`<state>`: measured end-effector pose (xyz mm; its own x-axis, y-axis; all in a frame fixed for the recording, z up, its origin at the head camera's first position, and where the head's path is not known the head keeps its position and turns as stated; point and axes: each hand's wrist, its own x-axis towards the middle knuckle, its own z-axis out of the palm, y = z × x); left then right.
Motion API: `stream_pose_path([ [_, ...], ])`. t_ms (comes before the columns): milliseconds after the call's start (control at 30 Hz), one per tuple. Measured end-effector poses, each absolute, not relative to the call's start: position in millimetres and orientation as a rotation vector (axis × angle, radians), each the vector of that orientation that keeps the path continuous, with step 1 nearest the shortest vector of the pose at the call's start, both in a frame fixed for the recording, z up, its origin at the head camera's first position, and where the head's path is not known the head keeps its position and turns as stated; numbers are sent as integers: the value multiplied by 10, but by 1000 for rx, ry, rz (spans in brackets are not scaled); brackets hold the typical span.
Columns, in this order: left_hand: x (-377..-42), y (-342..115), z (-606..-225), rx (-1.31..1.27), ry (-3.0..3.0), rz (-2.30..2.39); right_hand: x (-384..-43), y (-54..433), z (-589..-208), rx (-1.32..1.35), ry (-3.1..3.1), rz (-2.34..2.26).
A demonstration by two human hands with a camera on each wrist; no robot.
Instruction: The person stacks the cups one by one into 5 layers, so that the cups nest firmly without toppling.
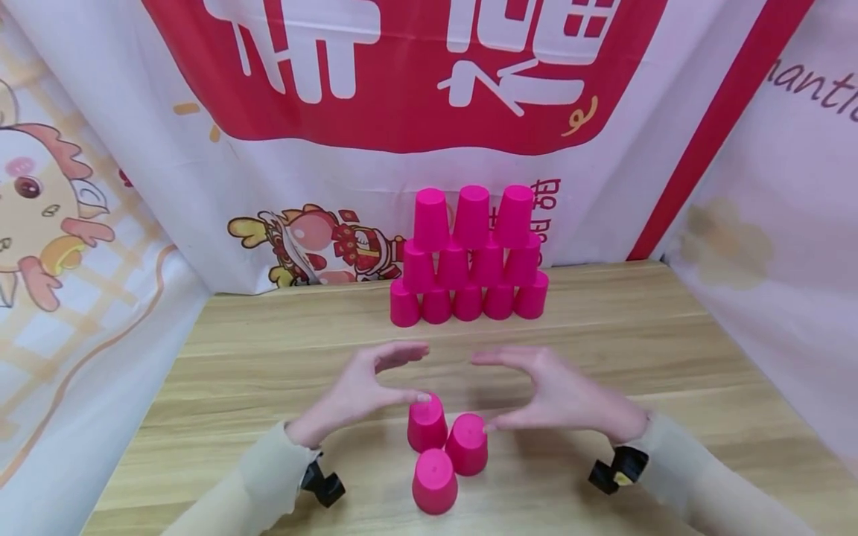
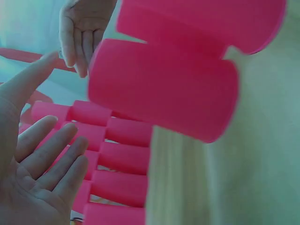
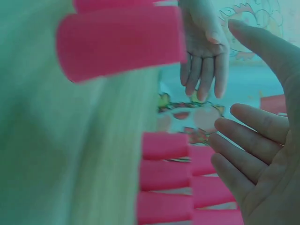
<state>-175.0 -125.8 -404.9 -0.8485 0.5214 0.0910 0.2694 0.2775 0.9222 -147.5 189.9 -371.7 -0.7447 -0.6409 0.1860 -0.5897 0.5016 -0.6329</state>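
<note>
Three pink cups stand upside down on the table: a left one (image 1: 427,428), a right one (image 1: 467,449) and a front one (image 1: 435,484). My left hand (image 1: 355,391) hovers with fingers spread from the thumb, its thumb tip overlapping the left cup in the head view. Opposite it, my right hand (image 1: 566,391) is held the same way, thumb tip at the right cup's upper edge. Both palms face each other, with nothing between thumb and fingers. In the left wrist view, a near cup (image 2: 159,89) appears beside the left hand (image 2: 37,183).
Behind the hands rises a stepped wall of upside-down pink cups (image 1: 453,268), three on top and several in each row below. It stands on the wooden table (image 1: 302,320) near the printed cloth backdrop (image 1: 402,167). Cloth walls (image 1: 751,246) flank both sides.
</note>
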Motion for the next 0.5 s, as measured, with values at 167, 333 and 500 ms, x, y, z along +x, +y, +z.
stream_pose_path([
  [167,-1683,-1264,-4184,741,2241,1552,-1382,1860,-3953,-1046,2527,-1129],
  [333,-1645,-1264,-4284,780,2205,1488,-1331,1803,-4153,-1008,2453,-1150],
  [500,-1618,-1260,-4387,785,2210,1404,-1306,1751,-4274,-953,2341,-1205],
])
